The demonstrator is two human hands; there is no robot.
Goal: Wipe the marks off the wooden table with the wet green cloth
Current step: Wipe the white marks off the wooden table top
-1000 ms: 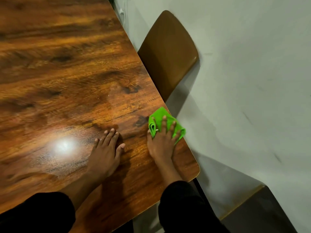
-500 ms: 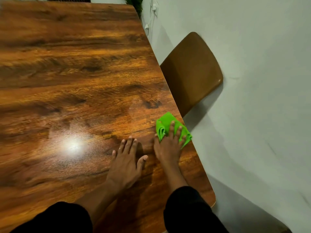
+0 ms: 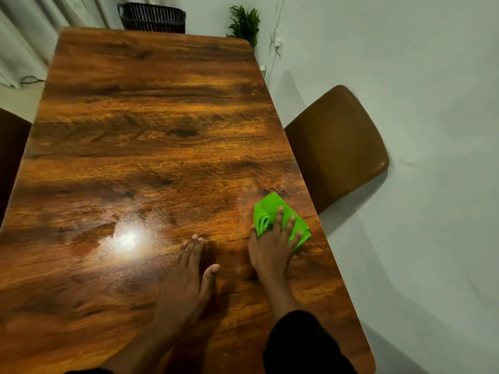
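Near the right edge of the wooden surface (image 3: 162,125), toward the person's end of it, the green cloth (image 3: 272,209) lies folded and bunched, one rolled fold showing along its left side. The right hand (image 3: 271,247) presses down flat on the cloth's near half, its fingers (image 3: 279,217) spread and extended over the fabric rather than curled around it, so the cloth is pinned beneath the palm and not gripped; the thumb lies against the cloth's left edge. A dark sleeve (image 3: 299,344) covers the right forearm up to the wrist. The left hand (image 3: 186,276) rests palm down on bare wood, just to the left of the right hand and apart from the cloth, fingers straight and close together, thumb angled out to the right, holding nothing. A bright glare (image 3: 127,240) of reflected light sits on the wood left of that hand, with a faint hazy sheen around it. Beyond the right edge a brown chair (image 3: 337,149) stands beside the cloth's stretch of the surface, against a pale wall (image 3: 432,76). At the far end are a dark woven basket (image 3: 151,17) and a small green plant (image 3: 244,24).
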